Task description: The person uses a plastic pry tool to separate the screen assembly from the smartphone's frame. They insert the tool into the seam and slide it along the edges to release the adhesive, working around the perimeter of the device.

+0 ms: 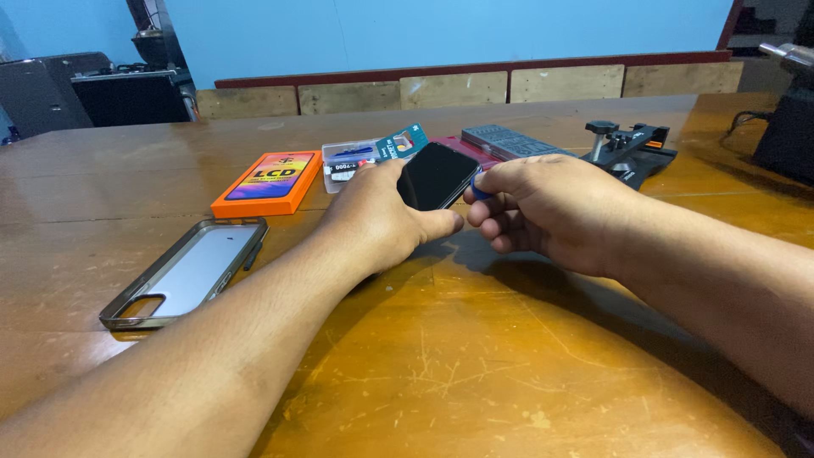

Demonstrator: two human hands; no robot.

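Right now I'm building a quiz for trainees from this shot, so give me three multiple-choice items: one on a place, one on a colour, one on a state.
1. Where does the empty phone case lie?
A. On the table, out past the left forearm
B. On top of the flat box
C. Under the right hand

2. What colour is the flat box beyond the case?
A. Green
B. Orange
C. White

3. How is the dark phone held?
A. Lying flat, untouched
B. Tilted up, gripped by the left hand
C. Inside the case

Answers:
1 A, the case rests on the wooden table apart from both hands.
2 B, its rim is bright orange.
3 B, the left hand clasps the phone while the right hand pinches a small blue tool at its edge.
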